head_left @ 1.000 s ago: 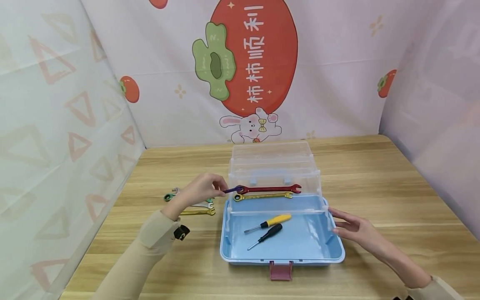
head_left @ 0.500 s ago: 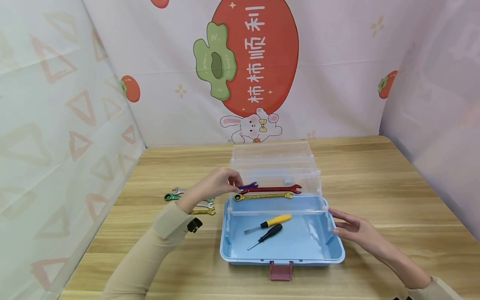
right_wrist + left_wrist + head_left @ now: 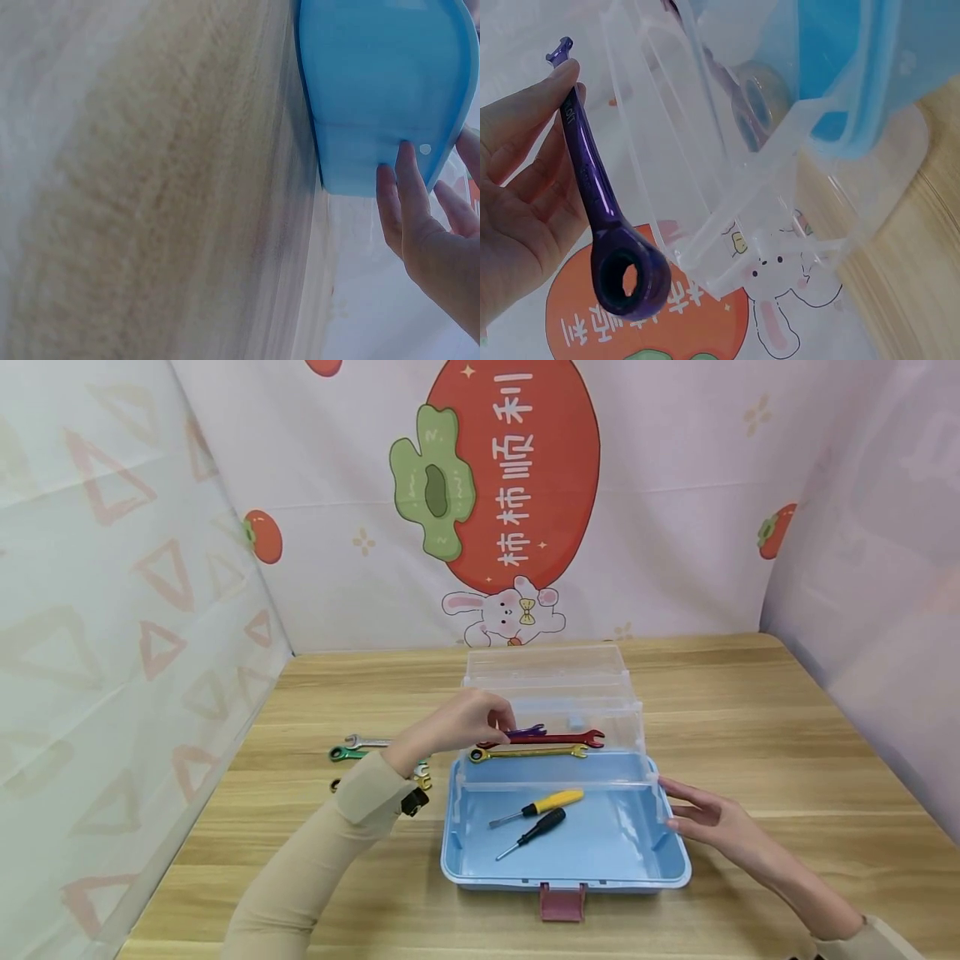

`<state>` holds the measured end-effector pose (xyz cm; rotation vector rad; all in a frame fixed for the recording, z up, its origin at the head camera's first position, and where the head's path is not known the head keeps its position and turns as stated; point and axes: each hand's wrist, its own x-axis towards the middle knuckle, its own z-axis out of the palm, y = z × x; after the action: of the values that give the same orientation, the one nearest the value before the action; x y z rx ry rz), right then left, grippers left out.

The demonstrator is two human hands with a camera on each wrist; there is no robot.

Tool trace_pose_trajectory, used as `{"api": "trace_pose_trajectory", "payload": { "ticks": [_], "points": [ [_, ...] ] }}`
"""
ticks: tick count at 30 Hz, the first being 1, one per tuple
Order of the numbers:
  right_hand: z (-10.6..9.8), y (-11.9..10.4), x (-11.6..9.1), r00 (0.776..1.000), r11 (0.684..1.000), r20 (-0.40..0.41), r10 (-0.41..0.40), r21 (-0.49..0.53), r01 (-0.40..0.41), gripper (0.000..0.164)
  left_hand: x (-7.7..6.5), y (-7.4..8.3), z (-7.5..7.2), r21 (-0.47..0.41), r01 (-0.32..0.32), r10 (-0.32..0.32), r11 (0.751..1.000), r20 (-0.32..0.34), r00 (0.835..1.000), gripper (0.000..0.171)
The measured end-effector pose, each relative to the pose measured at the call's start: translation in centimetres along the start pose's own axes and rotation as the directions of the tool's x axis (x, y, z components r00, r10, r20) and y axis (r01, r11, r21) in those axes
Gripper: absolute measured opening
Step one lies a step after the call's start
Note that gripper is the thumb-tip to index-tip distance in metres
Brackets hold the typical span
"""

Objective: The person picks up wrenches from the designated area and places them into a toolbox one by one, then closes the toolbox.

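Note:
My left hand (image 3: 474,720) pinches a purple ratcheting combination wrench (image 3: 589,165) near its open end, as the left wrist view shows; the ring end points away from the palm. In the head view this wrench overlaps the raised clear tray (image 3: 622,727) of the blue toolbox (image 3: 452,860). A red wrench (image 3: 562,739) and a yellow wrench (image 3: 532,752) lie in that tray. My right hand (image 3: 708,814) holds the toolbox by its right side, with fingertips (image 3: 406,154) against the outer blue wall and the thumb at the rim.
A yellow-handled screwdriver (image 3: 555,802) and a black-handled screwdriver (image 3: 542,827) lie in the toolbox's bottom. Left of it, several more wrenches, among them a green wrench (image 3: 343,753), rest on the wooden table (image 3: 390,877), partly hidden by my left arm. A pink latch (image 3: 562,903) hangs at the front.
My left hand has carried the purple wrench rightward, from the tray's left edge to above the red wrench. My right hand stays at the toolbox's side.

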<state>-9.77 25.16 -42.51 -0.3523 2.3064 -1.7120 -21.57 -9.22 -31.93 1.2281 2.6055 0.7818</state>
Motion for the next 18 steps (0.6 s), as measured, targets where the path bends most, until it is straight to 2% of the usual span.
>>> {"api": "trace_pose_trajectory", "payload": {
  "ticks": [6,18],
  "points": [
    [-0.1,0.0,0.0,0.998,0.998,-0.015,0.055,-0.031,-0.056,0.058,0.9,1.0,0.4,0.027,-0.019,0.018,0.999,0.035,0.999,0.005],
    [0.0,-0.2,-0.2,1.000,0.999,-0.010,0.030,-0.019,-0.030,0.058,3.1,2.1,1.3,0.075,0.005,-0.014,0.997,0.119,0.993,0.008]
  ]
}}
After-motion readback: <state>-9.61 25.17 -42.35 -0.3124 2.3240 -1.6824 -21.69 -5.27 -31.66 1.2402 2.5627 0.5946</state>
